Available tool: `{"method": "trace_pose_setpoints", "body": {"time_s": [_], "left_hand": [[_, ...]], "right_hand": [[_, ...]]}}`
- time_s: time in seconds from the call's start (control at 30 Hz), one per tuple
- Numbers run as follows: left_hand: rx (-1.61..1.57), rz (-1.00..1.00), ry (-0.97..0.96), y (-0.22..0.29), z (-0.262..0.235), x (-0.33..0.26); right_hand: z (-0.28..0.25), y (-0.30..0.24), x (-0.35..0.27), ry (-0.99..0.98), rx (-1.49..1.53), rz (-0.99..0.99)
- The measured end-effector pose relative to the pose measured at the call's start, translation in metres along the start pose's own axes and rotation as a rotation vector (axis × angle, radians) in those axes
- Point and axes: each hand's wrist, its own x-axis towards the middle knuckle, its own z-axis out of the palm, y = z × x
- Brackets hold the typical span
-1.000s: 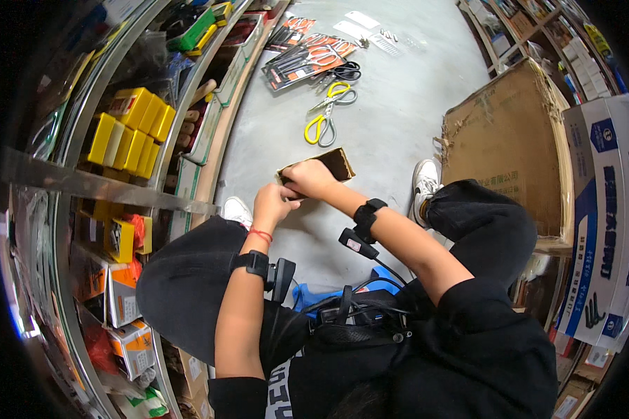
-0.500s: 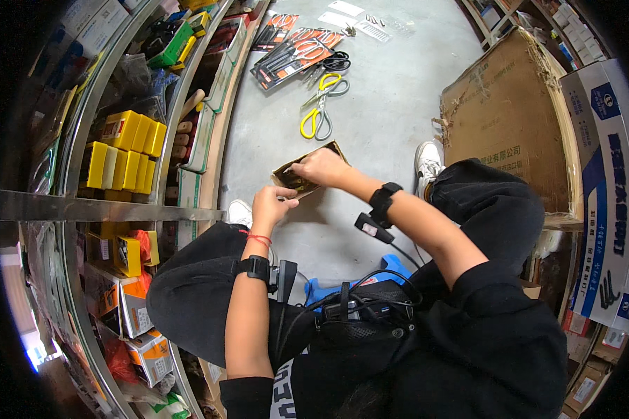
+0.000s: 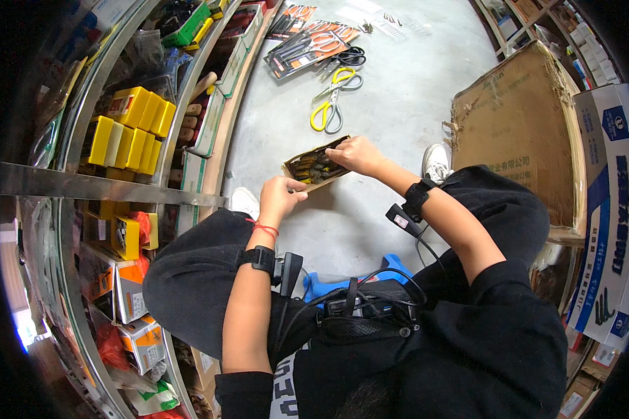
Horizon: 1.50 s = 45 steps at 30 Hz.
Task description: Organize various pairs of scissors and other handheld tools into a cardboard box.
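A small open cardboard box (image 3: 330,182) is tilted between my hands, above the floor in front of me. Several narrow items (image 3: 310,167) with yellow and dark parts lie inside it, too small to name. My left hand (image 3: 281,196) grips the box at its near left corner, fingers closed at the wall. At the right end my right hand (image 3: 360,155) is closed on the box's edge. Just beyond lie scissors with yellow and grey handles (image 3: 335,105), flat on the floor.
Packaged scissors (image 3: 306,52) lie farther off on the grey floor (image 3: 398,91), with black-handled scissors (image 3: 353,56) beside them. A shelf with yellow boxes (image 3: 129,143) runs along my left. At right stand a large worn carton (image 3: 514,140) and a blue-white box (image 3: 604,216).
My right hand has come out from over the box's inside to its right end, so the contents now show. The view has shifted slightly. My left hand stays at the near left corner.
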Motion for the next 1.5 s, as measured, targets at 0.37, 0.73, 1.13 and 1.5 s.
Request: {"method": "trace_pose_setpoints", "body": {"time_s": [0.37, 0.73, 1.13, 1.5], "left_hand": [[-0.054, -0.066, -0.001, 0.002, -0.011, 0.005], [-0.056, -0.271, -0.102, 0.016, -0.03, 0.026], [-0.231, -0.364, -0.113, 0.009, -0.03, 0.035], [-0.251, -0.3, -0.06, 0.009, -0.028, 0.035]], "right_hand": [[-0.006, 0.064, 0.001, 0.2, 0.128, 0.59], [0.108, 0.172, -0.032, -0.284, 0.313, 0.952], [0.16, 0.155, 0.031, -0.521, 0.288, 1.34], [0.175, 0.189, 0.003, -0.4, 0.789, 1.546]]}}
